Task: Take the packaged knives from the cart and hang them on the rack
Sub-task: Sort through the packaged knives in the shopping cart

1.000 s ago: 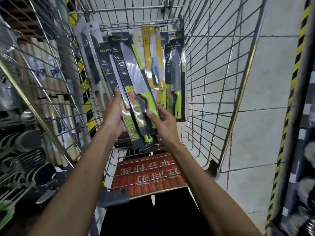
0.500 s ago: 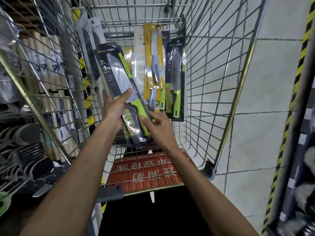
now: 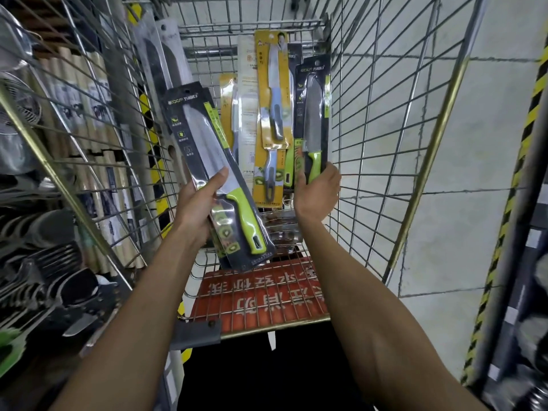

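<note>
Both arms extended; left hand (image 3: 198,208) clasped, right hand (image 3: 318,193) clasped.

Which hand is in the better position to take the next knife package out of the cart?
Probably the right hand. It is already closing on the bottom of the black knife package standing in the cart. The left hand is full, with a large knife package in its grip.

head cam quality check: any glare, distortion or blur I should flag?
Head view: glare streaks on the blister pack in the left hand; wide-angle bowing splays the cart's wire sides; shelf goods at far left and right edges are soft; the right hand is sharp.
</note>
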